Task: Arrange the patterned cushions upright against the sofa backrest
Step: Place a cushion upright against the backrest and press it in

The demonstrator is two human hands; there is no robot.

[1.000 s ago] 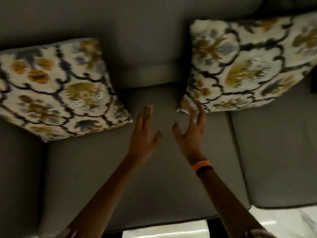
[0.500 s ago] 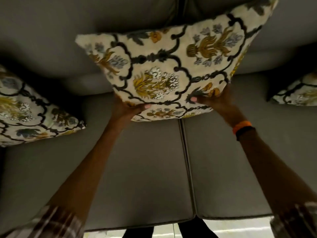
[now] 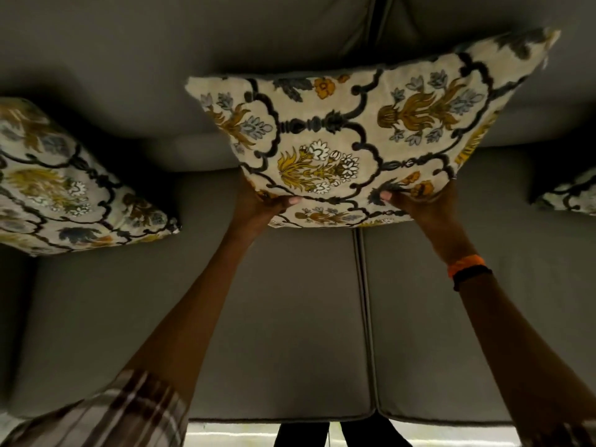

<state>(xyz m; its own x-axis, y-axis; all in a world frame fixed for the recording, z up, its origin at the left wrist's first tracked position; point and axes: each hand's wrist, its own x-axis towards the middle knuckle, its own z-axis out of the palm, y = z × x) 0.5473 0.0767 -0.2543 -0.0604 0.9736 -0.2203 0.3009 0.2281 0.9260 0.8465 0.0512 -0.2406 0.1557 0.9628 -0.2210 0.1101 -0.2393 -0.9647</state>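
A cream cushion (image 3: 354, 140) with a dark lattice and yellow and blue flowers is held above the grey sofa seat, tilted, its top right corner near the backrest (image 3: 225, 43). My left hand (image 3: 261, 208) grips its lower left edge. My right hand (image 3: 419, 204), with an orange and black wristband, grips its lower right edge. A second patterned cushion (image 3: 64, 188) leans at the sofa's left end. A third cushion (image 3: 571, 195) shows only partly at the right edge.
The grey seat has two cushions (image 3: 258, 317) joined by a seam (image 3: 366, 301) running toward me. The front edge of the sofa meets a pale floor (image 3: 232, 435) at the bottom. My plaid sleeve (image 3: 106, 414) is at lower left.
A second ago both hands were open beside the cushion on the seat; both took hold of it and lifted it. Since half a second ago it has hardly moved.
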